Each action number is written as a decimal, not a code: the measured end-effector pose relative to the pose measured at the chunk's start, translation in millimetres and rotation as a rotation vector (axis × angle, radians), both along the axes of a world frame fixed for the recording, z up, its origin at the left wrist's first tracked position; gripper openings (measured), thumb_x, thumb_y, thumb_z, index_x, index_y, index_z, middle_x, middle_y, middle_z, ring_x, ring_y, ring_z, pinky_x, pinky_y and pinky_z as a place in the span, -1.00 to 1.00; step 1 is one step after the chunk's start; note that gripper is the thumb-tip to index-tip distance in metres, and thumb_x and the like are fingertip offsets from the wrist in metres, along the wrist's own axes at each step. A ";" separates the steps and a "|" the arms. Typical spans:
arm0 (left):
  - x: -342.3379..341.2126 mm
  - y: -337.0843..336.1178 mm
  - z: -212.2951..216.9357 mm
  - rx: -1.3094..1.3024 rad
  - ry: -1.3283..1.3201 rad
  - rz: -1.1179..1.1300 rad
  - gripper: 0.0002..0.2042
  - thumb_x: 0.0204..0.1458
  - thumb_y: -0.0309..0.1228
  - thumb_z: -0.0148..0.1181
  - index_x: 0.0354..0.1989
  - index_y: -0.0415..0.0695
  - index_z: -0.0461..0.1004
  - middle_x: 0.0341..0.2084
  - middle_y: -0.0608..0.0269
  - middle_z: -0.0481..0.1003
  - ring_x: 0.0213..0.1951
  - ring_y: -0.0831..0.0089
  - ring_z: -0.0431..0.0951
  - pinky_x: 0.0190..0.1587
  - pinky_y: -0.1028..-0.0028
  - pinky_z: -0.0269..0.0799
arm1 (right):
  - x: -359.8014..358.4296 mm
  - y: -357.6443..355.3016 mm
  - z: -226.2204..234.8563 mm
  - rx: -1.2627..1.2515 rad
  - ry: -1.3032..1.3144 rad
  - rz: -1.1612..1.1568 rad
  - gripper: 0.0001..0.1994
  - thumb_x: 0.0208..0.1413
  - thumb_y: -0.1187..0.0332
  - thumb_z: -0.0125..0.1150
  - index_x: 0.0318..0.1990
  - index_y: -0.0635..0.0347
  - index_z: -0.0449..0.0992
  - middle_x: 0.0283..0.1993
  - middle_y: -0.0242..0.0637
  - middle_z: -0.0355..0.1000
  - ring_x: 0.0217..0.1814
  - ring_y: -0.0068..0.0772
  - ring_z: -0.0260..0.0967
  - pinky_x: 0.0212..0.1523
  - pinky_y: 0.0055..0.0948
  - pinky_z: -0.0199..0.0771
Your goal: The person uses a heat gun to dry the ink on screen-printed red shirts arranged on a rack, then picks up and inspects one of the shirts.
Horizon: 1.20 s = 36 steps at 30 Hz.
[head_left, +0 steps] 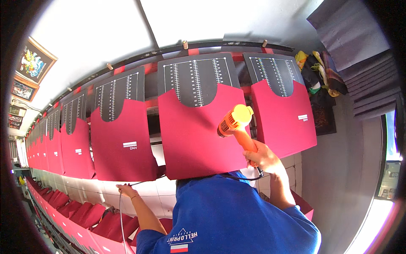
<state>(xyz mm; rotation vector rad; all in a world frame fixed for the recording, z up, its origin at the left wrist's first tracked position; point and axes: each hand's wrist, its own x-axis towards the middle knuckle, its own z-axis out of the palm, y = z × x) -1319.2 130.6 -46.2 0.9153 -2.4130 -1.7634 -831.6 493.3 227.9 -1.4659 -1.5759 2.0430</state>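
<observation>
My right hand [265,159] is wrapped round the handle of an orange heat gun [237,118]. Its dark nozzle points left, over a plain red shirt panel [196,139] with a scooped neckline. That panel lies on a dark board [192,82] marked with white scales. Low on the left, my left hand [127,190] grips a thin cable [121,213], which hangs below it and also runs right toward the panel's lower edge. Neighbouring red panels, such as the one to the left [122,137] and the one to the right [281,114], carry small white prints.
A long row of boards with red panels curves away left along a dark rail [169,48]. Behind me on the left runs another row of red panels [84,213]. Cloths [323,74] hang at the right beside a grey curtain [355,51]. Framed pictures [36,61] are on the left wall.
</observation>
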 end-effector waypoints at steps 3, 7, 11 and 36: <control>-33.3 -6.0 -7.0 -0.070 0.109 0.001 -0.42 0.26 0.08 -0.15 -0.12 -0.33 0.40 -0.27 0.01 0.49 -0.32 0.29 0.50 -0.32 0.31 0.42 | -18.9 -10.8 3.6 0.026 -0.036 -0.065 -0.77 0.15 0.35 0.16 -0.17 0.33 0.36 -0.49 -0.36 0.36 -0.51 -0.56 0.37 -0.47 -0.54 0.38; -73.7 -14.6 -10.7 0.001 0.055 -0.068 -0.21 0.19 0.20 -0.16 0.11 -0.49 0.30 0.04 -0.20 0.40 -0.05 0.02 0.48 -0.02 0.14 0.42 | -30.9 -16.1 -6.3 0.071 -0.075 -0.094 -0.73 0.14 0.30 0.17 -0.17 0.35 0.36 -0.51 -0.35 0.38 -0.52 -0.56 0.38 -0.49 -0.51 0.37; -94.9 -8.1 -10.5 0.022 0.052 -0.096 -0.15 0.15 0.22 -0.07 0.22 -0.47 0.20 0.19 -0.21 0.28 0.07 0.00 0.43 0.09 0.15 0.45 | -41.7 -20.7 -9.3 0.142 -0.139 -0.096 -0.74 0.13 0.31 0.17 -0.18 0.35 0.37 -0.50 -0.34 0.38 -0.53 -0.55 0.37 -0.50 -0.49 0.36; -74.7 19.4 13.5 0.343 0.083 -0.089 -0.28 0.25 0.03 -0.10 0.21 -0.54 0.17 0.19 -0.17 0.30 0.10 0.00 0.45 0.15 0.16 0.47 | -49.7 -36.1 -3.6 0.104 -0.200 -0.184 -0.75 0.11 0.32 0.18 -0.16 0.32 0.39 -0.55 -0.36 0.40 -0.56 -0.58 0.36 -0.54 -0.54 0.32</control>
